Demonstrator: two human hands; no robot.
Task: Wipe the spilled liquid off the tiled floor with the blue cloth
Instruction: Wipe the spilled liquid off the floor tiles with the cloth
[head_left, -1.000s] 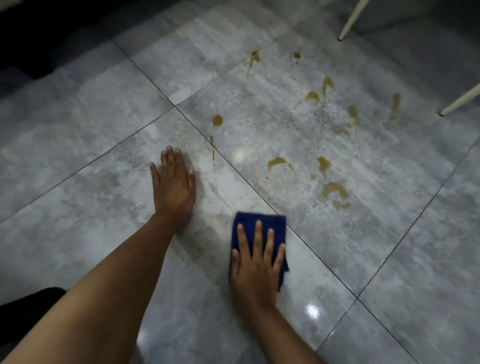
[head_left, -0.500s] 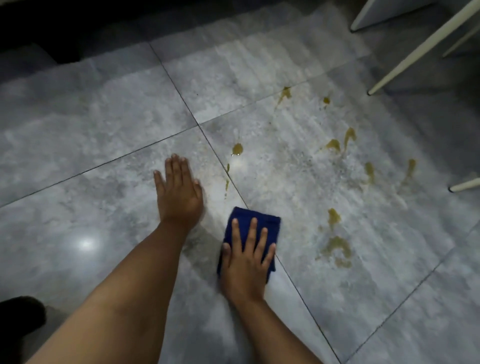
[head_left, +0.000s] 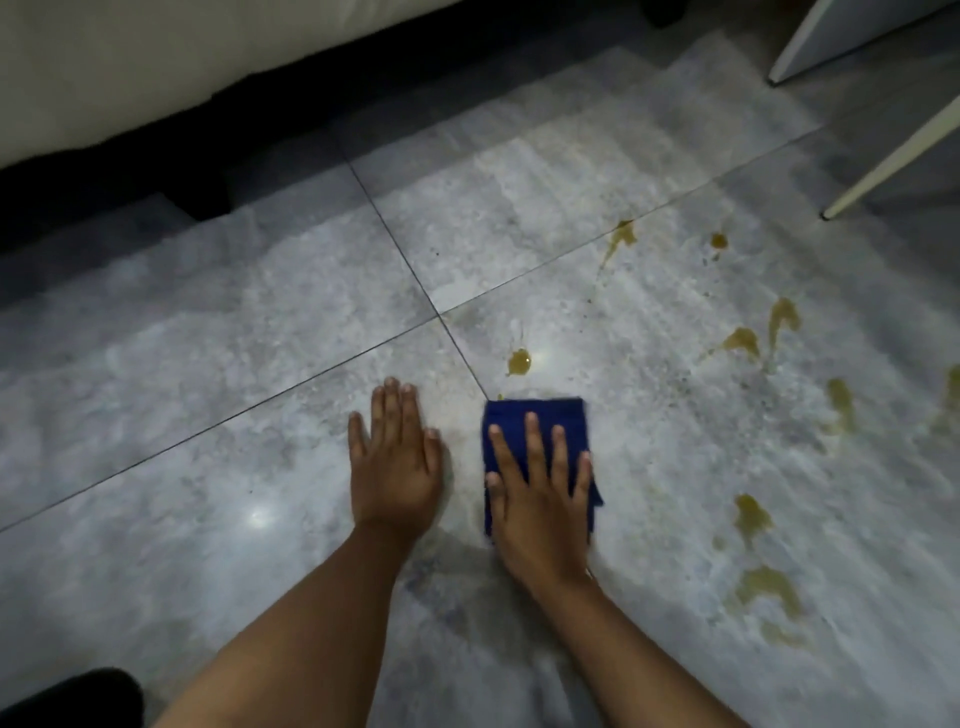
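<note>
A folded blue cloth (head_left: 540, 415) lies flat on the grey tiled floor (head_left: 208, 364). My right hand (head_left: 540, 499) presses down on it with fingers spread, covering its near half. My left hand (head_left: 397, 457) rests flat on the floor just left of the cloth, fingers apart, holding nothing. Brownish-yellow spilled liquid sits in several blots: one drop (head_left: 518, 362) just beyond the cloth's far edge, others further right (head_left: 740, 340) and near right (head_left: 763, 584).
A pale sofa or bed edge (head_left: 156, 62) with a dark gap beneath runs along the far left. White furniture legs (head_left: 893, 150) stand at the far right. A dark shape (head_left: 67, 696) sits at the near left corner.
My right hand has slid the cloth forward along the tile joint, over the small streaks there and close to the single drop. My left hand stays planted on the floor. The view shifted.
</note>
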